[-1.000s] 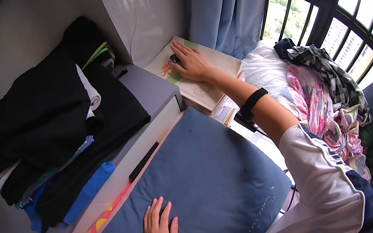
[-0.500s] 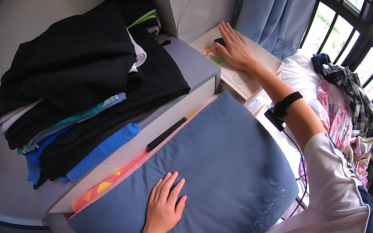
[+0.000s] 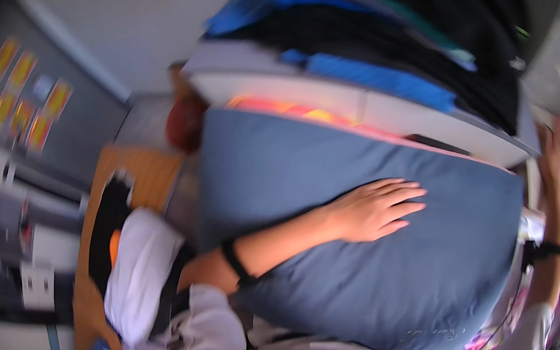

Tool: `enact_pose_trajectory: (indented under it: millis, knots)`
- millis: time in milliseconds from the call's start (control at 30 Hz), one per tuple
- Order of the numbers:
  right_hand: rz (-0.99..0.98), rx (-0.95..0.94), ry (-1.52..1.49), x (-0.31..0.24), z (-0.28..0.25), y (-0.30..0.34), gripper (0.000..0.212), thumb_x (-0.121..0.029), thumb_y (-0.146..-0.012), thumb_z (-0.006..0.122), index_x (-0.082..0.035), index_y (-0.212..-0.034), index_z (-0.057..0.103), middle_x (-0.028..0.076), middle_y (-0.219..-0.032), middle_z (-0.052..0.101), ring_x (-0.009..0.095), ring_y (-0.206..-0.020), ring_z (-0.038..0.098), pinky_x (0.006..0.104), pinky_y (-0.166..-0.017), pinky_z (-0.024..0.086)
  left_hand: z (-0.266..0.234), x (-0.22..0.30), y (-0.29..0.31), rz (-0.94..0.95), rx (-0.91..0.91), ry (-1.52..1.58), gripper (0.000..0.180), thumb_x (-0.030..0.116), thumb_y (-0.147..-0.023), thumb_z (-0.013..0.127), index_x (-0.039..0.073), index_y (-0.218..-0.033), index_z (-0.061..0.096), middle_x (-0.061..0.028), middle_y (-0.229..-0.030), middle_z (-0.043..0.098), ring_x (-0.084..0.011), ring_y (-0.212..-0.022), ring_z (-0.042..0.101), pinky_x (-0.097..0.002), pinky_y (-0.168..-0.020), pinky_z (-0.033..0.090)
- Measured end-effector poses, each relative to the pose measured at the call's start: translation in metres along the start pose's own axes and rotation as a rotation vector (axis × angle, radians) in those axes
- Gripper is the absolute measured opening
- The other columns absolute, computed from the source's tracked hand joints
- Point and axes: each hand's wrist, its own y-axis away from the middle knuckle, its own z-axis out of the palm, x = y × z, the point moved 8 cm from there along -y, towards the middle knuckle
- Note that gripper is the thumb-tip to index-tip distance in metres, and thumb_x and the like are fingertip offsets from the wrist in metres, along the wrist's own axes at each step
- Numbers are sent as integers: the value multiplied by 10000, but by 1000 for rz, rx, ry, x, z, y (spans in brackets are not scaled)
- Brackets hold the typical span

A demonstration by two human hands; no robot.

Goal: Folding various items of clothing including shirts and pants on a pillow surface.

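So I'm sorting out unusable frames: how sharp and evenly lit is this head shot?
Head view: motion blur smears most of it, worst at the left wall; the left hand on the large blue-grey pillow is fairly readable, the right hand is soft; fisheye bends the white shelf edge; daylight glares at the lower right.

Left hand (image 3: pixel 373 210) lies flat, fingers spread; right hand (image 3: pixel 552 145) is stretched far out, arm extended.

Dark and blue folded clothes (image 3: pixel 411 29) piled on a white shelf (image 3: pixel 357 108); wooden floor (image 3: pixel 141 175).
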Motion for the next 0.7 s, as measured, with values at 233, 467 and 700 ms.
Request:
enact_pose_trajectory:
  millis: [233,467,700]
  knots:
    - [-173,191,481,-14,-16,-9,565,-348,-1098,413,67,-1480,434,285,-1490,485,458,-1408,428,486,-1184,356,12,0,13,64,81,-26,425,238,-994,609,46,-1372,585,-172,-1459,534,-324,-1401,473,-459,-1194,364]
    - [103,161,376,-92,-69,22,422,-287,-1070,477,-56,-1419,531,163,-1356,621,329,-1324,535,453,-1103,391,3,10,17,69,-68,-169,439,221,-988,615,35,-1382,570,-151,-1462,539,-280,-1403,478,-444,-1195,363]
    - [125,-80,6,-148,-115,99,344,-148,-983,569,-22,-1302,595,214,-1242,643,402,-1174,596,468,-1014,450,-61,-2,41,136,-39,-404,299,165,-928,640,44,-1196,695,-115,-1276,672,-249,-1238,607,-418,-1068,461]
